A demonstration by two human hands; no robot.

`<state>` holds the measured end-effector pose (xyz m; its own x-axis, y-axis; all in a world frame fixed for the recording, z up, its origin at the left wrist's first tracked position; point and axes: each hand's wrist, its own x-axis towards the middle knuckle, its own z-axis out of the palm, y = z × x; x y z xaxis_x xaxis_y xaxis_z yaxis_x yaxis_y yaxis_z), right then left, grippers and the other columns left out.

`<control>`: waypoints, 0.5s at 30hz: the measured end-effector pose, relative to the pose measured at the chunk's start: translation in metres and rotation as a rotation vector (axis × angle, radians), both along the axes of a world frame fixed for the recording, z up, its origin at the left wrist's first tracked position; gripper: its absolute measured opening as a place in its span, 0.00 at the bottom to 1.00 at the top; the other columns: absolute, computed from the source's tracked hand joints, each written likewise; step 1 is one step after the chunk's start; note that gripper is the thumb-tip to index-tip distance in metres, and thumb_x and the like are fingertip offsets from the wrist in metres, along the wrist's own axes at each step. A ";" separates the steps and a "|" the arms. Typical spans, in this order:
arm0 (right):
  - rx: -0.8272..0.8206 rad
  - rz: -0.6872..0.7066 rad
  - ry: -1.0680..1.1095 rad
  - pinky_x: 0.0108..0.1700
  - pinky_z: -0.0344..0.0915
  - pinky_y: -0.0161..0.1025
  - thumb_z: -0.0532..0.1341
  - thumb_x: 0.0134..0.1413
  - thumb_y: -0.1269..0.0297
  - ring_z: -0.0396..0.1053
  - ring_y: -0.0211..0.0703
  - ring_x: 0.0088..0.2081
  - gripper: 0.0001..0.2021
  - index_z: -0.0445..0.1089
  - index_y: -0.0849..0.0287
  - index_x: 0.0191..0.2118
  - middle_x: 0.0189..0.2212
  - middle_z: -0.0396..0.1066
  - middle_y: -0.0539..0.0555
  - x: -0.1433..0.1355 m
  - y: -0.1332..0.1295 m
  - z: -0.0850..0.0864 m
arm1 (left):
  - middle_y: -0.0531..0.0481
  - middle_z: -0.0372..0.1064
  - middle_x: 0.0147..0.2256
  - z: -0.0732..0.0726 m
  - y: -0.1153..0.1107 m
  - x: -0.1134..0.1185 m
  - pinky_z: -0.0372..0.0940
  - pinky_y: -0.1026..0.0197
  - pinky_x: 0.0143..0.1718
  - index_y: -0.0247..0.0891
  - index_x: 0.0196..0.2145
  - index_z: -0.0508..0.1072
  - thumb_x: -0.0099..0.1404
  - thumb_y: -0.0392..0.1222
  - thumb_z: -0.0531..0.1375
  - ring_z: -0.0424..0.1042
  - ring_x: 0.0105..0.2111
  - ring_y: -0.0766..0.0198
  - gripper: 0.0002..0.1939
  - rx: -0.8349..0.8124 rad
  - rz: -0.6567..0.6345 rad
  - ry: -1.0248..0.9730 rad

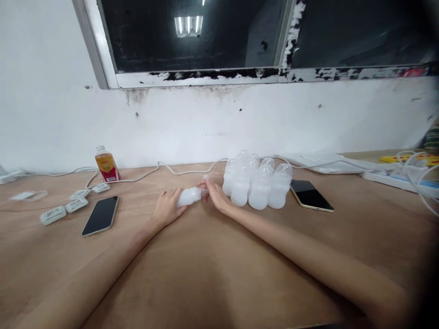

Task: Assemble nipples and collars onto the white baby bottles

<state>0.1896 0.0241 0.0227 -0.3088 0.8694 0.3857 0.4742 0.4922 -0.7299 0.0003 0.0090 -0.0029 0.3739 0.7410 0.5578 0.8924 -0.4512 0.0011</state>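
My left hand is wrapped round a frosted white baby bottle, which lies nearly sideways just above or on the table, its narrower end to the right. At that end is my right hand, its fingers bent round a small clear dome cap. Part of the cap and the bottle's neck are hidden by those fingers. Close to the right of my right hand, several like bottles with clear dome caps stand upright in a tight group.
On the brown table, a phone and small labelled white packs lie at left, near a drink bottle. Another phone lies right of the bottle group. A white cable runs along the wall; a plastic bag lies at back right.
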 end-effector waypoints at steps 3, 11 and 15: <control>0.332 -0.197 -0.128 0.45 0.52 0.40 0.40 0.55 0.59 0.58 0.42 0.43 0.19 0.56 0.62 0.47 0.43 0.59 0.58 -0.006 0.032 0.005 | 0.45 0.65 0.34 -0.003 0.009 -0.005 0.59 0.57 0.32 0.35 0.42 0.59 0.53 0.54 0.51 0.65 0.33 0.56 0.24 -0.112 0.095 -0.298; 0.335 -0.078 -0.622 0.50 0.47 0.45 0.50 0.45 0.72 0.50 0.52 0.48 0.11 0.66 0.72 0.33 0.38 0.58 0.68 -0.032 0.065 -0.021 | 0.47 0.65 0.36 -0.001 0.018 -0.014 0.61 0.60 0.34 0.35 0.42 0.61 0.53 0.53 0.52 0.65 0.36 0.59 0.23 -0.203 0.069 -0.544; 0.442 0.177 -0.578 0.49 0.50 0.38 0.48 0.44 0.77 0.49 0.43 0.48 0.14 0.63 0.66 0.39 0.43 0.54 0.61 -0.024 0.021 -0.024 | 0.48 0.65 0.36 -0.002 0.016 -0.012 0.61 0.60 0.33 0.36 0.41 0.61 0.53 0.54 0.52 0.65 0.35 0.60 0.22 -0.192 0.036 -0.539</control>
<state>0.1661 0.0454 -0.0008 -0.6891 0.5894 0.4216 0.6087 0.7865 -0.1045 -0.0114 0.0253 -0.0053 0.0468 0.8549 0.5166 0.7577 -0.3674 0.5394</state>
